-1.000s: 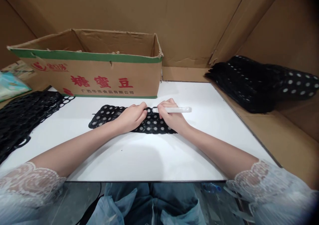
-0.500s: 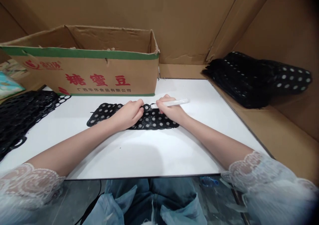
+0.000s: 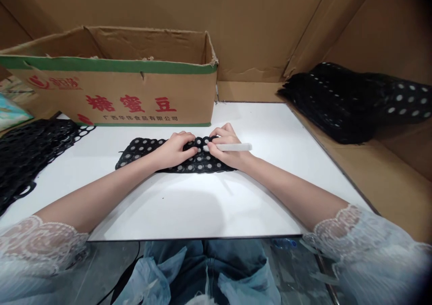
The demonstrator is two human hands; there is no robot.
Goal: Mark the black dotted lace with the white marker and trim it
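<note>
A black strip of joined rings [image 3: 135, 150], its holes showing pale round spots, lies flat on the white table. My left hand [image 3: 177, 151] is closed on its upper middle part, thumb and curled fingers pressing the rings. Just to the right, my right hand [image 3: 231, 154] grips a slim white pen-like tool [image 3: 239, 147]. The tool's tip points left at the rings near my left thumb. Fingers of my right hand also touch the strip's upper edge. What the tip does there is too small to tell.
An open cardboard box [image 3: 141, 93] with red lettering stands behind the strip. A black ring mesh [image 3: 30, 156] lies at the left, near a teal-and-white packet [image 3: 11, 111]. At the right, a pile of black dotted pieces [image 3: 340, 102] rests on cardboard [image 3: 391, 174].
My right hand has shifted slightly, its fingers now over the strip's upper edge, and the tool lies more level. The left hand keeps its hold. The whole view has shifted a little.
</note>
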